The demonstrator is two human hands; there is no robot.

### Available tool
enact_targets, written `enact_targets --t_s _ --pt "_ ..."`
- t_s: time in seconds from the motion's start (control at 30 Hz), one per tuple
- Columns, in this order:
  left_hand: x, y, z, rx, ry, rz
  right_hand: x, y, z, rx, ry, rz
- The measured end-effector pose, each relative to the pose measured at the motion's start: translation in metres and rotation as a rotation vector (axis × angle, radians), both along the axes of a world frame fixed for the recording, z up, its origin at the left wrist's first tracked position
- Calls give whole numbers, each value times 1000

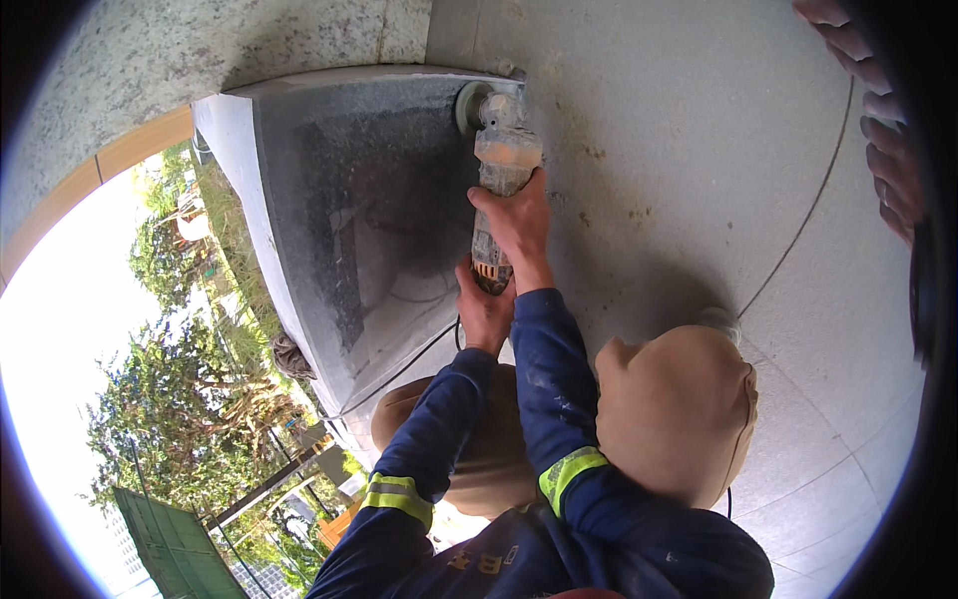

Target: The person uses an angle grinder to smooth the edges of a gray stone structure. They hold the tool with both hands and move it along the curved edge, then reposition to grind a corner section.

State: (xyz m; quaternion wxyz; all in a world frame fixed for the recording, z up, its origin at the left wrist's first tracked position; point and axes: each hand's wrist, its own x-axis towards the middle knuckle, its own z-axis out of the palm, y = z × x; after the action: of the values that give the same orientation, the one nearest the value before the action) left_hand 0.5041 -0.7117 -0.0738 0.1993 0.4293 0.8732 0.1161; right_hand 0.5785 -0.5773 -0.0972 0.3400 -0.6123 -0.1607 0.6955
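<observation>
Grinder (507, 150), angle type, dust-caked, orange-marked: lay at the upper right corner of the dark slab (324, 200), its head pointing away from the wearer. Wheel (470, 108), pale, round: stood at the slab's face; whether it touched could not be told. Right hand (521, 222), bare: grasped the Grinder's body, thumb to the left. Left hand (485, 317), bare: wrapped about its rear end. Cord (399, 370), black: ran off lower left. Handling, as judged: light, even pressure, steady passes and a firm two-handed grip near the corner suited best, cord kept clear of the wheel. Writing: yellowish letters on the navy top (539, 544), partly creased; no legible label on the Grinder
</observation>
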Motion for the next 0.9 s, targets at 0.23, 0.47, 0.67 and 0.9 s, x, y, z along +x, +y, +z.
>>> enact_targets --t_s 0.23,0.47,0.67,0.9 --pt "1 -2 3 18 12 5 -4 -7 0 8 -18 15" --pt "-2 -7 4 23 12 -15 -10 -11 -2 45 -40 -15" --pt "-5 1 9 2 21 -8 -14 -7 -1 14 -79 -10" --pt "-3 5 13 5 23 -7 -12 -4 5 39 -48 -35"
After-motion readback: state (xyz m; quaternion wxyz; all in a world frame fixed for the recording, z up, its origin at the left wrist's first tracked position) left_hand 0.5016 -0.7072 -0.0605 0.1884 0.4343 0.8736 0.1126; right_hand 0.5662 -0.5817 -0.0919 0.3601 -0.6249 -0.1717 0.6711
